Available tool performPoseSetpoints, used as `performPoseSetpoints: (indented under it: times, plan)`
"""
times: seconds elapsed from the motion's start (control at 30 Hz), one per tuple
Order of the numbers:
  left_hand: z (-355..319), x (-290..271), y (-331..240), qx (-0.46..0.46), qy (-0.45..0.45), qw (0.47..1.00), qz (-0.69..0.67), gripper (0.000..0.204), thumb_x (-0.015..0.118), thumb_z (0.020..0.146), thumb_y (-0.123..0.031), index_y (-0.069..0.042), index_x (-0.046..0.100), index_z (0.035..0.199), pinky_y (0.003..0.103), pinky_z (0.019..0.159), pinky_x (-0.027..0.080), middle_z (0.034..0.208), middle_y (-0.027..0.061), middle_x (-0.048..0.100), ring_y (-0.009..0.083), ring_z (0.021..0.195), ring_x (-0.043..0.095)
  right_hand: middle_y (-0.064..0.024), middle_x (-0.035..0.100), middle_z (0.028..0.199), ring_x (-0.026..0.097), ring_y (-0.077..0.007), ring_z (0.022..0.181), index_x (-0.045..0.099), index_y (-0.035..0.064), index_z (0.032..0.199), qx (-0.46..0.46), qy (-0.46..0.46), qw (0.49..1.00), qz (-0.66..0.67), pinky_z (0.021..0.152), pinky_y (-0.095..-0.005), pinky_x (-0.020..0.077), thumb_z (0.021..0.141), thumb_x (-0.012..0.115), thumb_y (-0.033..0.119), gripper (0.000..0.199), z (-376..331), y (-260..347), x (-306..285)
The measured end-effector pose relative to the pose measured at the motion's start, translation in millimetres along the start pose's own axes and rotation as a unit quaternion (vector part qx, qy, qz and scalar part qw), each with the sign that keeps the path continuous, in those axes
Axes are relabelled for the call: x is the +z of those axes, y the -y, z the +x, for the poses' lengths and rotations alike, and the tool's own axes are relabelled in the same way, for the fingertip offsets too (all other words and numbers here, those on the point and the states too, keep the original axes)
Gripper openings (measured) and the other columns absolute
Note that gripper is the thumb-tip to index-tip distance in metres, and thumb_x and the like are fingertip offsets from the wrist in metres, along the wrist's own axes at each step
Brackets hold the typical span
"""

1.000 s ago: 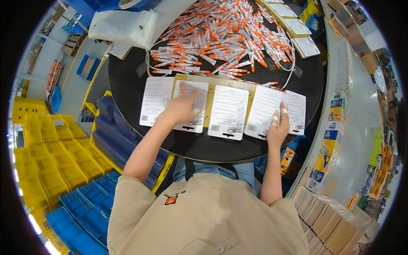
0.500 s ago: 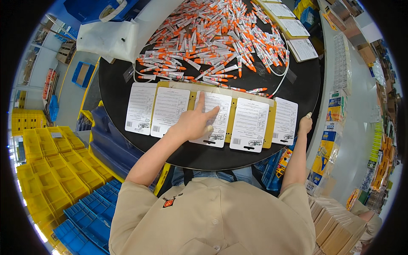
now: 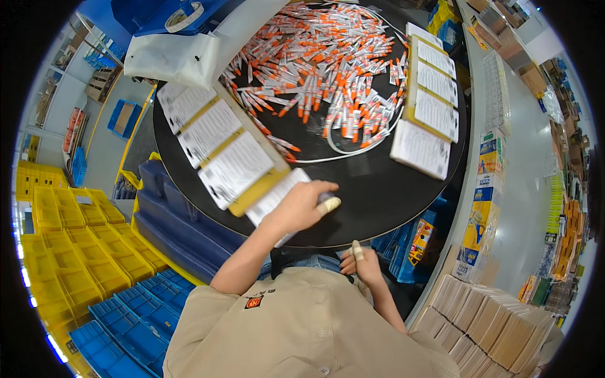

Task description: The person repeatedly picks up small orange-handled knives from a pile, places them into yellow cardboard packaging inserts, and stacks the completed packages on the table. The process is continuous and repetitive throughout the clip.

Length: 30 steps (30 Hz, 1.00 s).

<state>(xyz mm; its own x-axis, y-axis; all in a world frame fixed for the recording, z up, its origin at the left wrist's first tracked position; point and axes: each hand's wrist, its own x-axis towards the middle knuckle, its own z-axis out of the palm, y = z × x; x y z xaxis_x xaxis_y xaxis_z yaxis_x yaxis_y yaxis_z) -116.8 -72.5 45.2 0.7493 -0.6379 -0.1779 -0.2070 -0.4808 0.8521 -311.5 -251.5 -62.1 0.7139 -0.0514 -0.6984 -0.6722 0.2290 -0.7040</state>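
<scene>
My left hand (image 3: pixel 304 206) is over the near end of a row of printed white cards, its index finger stretched to the right and apart from a digit in a pale finger cover. Under it lies the end white card (image 3: pixel 280 193), partly hidden by the hand and wrist. The other white cards (image 3: pixel 236 169) lie on a yellow strip-like holder (image 3: pixel 259 190) along the table's left side. My right hand (image 3: pixel 362 264) is close to my body by the table's near edge, fingers loosely bent, covered thumb apart. I see nothing in either hand.
Small white tubes with orange caps (image 3: pixel 315 60) are heaped on the round black table (image 3: pixel 365 208), with a white cord (image 3: pixel 353 153) looped around them. Another card row (image 3: pixel 435 88) lies at right. A translucent sheet (image 3: pixel 170 60) overhangs the far left. Yellow crates (image 3: pixel 82 246) stand left.
The round table has turned clockwise, carrying the front card row to the left and the right row nearer. My right hand has left the table's right rim and come in toward my body.
</scene>
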Motion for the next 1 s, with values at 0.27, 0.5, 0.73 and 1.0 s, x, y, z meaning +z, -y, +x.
performPoseSetpoints:
  times: [0.27,0.5,0.73,1.0]
  plan:
    - [-35,42,29,-0.098,-0.026,0.994,-0.050,0.023,0.064,0.085,-0.020,-0.002,0.062,0.099,0.037,0.077,0.050,0.124,0.0268,0.050,0.0340,0.090,0.063,-0.0232,0.053,0.120,0.053,-0.0345,0.108,0.049,-0.0040,0.123,-0.343,-0.564,0.692,-0.293,0.093,-0.0391,0.0417,0.094,0.051,0.020,0.038,102,101,-130]
    - [-59,-9,95,-0.192,-0.253,0.948,-0.004,0.016,0.070,0.070,-0.008,-0.003,0.063,0.084,0.041,0.089,0.047,0.121,0.0242,0.053,0.0415,0.104,0.058,-0.0198,0.059,0.115,0.060,-0.0285,0.091,0.049,-0.0068,0.124,-0.138,-0.554,0.818,0.065,0.082,-0.0363,0.0486,0.095,0.046,0.046,0.060,153,41,-160]
    - [-65,-105,153,-0.253,-0.299,0.919,-0.031,0.016,0.066,0.081,-0.011,0.003,0.059,0.083,0.034,0.062,0.051,0.108,0.0133,0.062,0.0215,0.062,0.065,-0.0359,0.049,0.122,0.048,-0.0448,0.112,0.040,-0.0185,0.123,-0.166,-0.547,0.820,-0.019,0.100,-0.0404,0.0345,0.099,0.037,0.037,0.061,113,-45,-40]
    - [-66,-147,154,-0.117,-0.500,0.858,-0.008,0.024,0.059,0.091,-0.023,-0.002,0.065,0.101,0.027,0.071,0.047,0.093,0.0114,0.069,0.0106,0.078,0.060,-0.0188,0.027,0.148,0.024,-0.0411,0.135,0.043,0.0138,0.139,-0.477,-0.258,0.608,-0.580,0.107,-0.0629,0.0122,0.079,0.068,0.026,0.066,45,86,-39]
